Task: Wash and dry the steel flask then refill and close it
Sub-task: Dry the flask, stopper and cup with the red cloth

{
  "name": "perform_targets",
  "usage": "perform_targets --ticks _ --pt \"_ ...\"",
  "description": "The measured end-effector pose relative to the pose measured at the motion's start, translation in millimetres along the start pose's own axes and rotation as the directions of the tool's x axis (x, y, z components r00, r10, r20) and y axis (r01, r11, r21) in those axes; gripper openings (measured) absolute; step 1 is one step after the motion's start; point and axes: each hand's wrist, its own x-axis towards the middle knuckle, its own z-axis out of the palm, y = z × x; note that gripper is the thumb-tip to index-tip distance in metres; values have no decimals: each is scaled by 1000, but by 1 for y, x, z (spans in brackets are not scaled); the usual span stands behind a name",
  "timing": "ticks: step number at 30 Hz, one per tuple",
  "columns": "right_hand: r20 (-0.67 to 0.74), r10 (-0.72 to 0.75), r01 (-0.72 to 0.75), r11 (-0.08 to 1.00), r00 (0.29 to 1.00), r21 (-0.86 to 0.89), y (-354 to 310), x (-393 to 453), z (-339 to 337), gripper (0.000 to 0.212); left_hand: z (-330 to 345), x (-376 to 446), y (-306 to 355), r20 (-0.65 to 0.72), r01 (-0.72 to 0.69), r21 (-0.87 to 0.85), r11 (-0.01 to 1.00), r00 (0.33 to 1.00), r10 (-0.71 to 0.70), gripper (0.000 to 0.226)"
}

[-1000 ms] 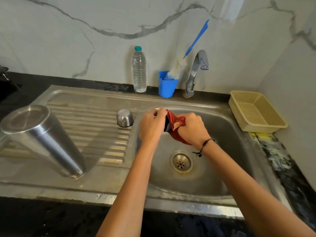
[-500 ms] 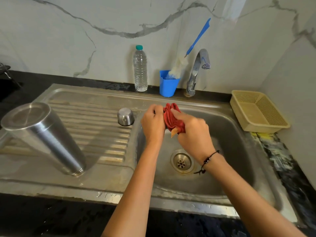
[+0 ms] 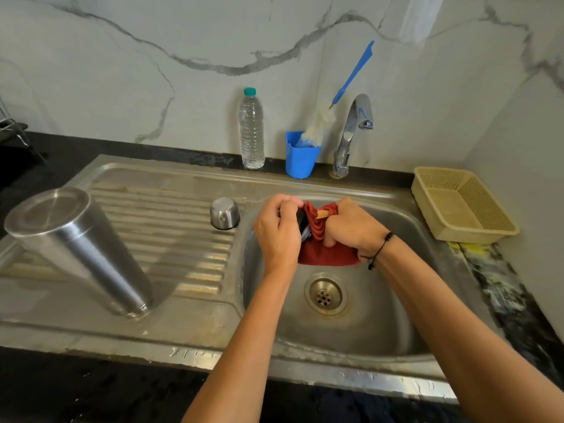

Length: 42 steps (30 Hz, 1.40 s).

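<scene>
Over the sink basin (image 3: 381, 315), near its back-left corner, the left hand (image 3: 279, 235) curls around a small dark part (image 3: 303, 222), mostly hidden, while the right hand (image 3: 351, 228) clenches a red cloth (image 3: 326, 254) pressed against it. The steel flask (image 3: 79, 248) stands upside down, mouth down, on the ribbed drainboard (image 3: 171, 227) toward its left edge. 1 steel cap (image 3: 225, 212) sits at the drainboard's right edge, beside the basin.
</scene>
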Motion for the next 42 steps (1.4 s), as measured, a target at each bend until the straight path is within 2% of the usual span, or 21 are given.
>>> perform_targets --ticks 2,4,6,7,9,10,13,15,17,19,21,24,27,30,34,36,38,40,42 --pt "-13 5 -3 994 1000 107 8 2 0 30 0 2 1 58 -11 24 1000 998 10 17" --pt "-131 4 23 979 991 200 18 6 3 30 -1 7 2 158 47 107 993 985 -63 12" --pt "-264 -40 99 971 964 216 24 7 6 31 -1 13 3 248 75 264 962 958 -143 14" --pt "-316 -92 155 971 944 183 24 8 6 28 -1 16 5 273 80 325 942 946 -175 22" --pt "-379 -228 276 958 897 76 23 6 6 17 -1 20 10 267 118 334 935 940 -214 28" --pt "-404 -290 323 946 868 14 22 5 6 20 -1 22 12 252 148 294 944 941 -226 26" --pt "-509 -453 458 880 732 -125 23 -1 3 52 -2 29 13 204 220 231 948 941 -269 23" --pt "-487 -582 545 806 652 -232 22 -5 7 57 -2 30 13 204 324 175 930 912 -357 28" --pt "-399 -693 566 721 601 -400 22 -9 23 52 -3 29 14 227 436 89 895 866 -445 35" --pt "-374 -711 543 699 595 -465 24 -11 39 55 -4 26 15 235 495 -9 869 846 -479 35" --pt "-390 -690 547 723 610 -422 22 -12 44 56 -5 27 11 199 492 -51 869 858 -474 31" --pt "-367 -564 443 819 740 -365 9 -13 31 41 -3 26 10 112 435 -11 900 895 -431 23" --pt "-339 -487 377 861 805 -341 -1 -8 21 13 1 25 14 85 356 -8 935 931 -354 23" --pt "-346 -341 283 936 874 -207 0 -4 16 25 3 23 16 91 290 -5 957 953 -289 24" --pt "-310 -222 209 975 925 -75 8 -1 13 38 3 18 18 109 275 -59 960 957 -267 17" --pt "-300 -186 195 981 936 -3 12 -1 14 39 3 18 19 121 296 -110 949 951 -283 18" --pt "-323 -188 212 976 927 42 16 -1 15 29 5 19 18 129 304 -143 942 949 -287 12" --pt "-412 -246 283 958 878 32 18 -4 17 19 3 20 14 101 275 -146 950 960 -262 18" --pt "-533 -328 373 928 780 -24 20 -8 18 29 -1 24 11 69 262 -171 950 965 -254 21"
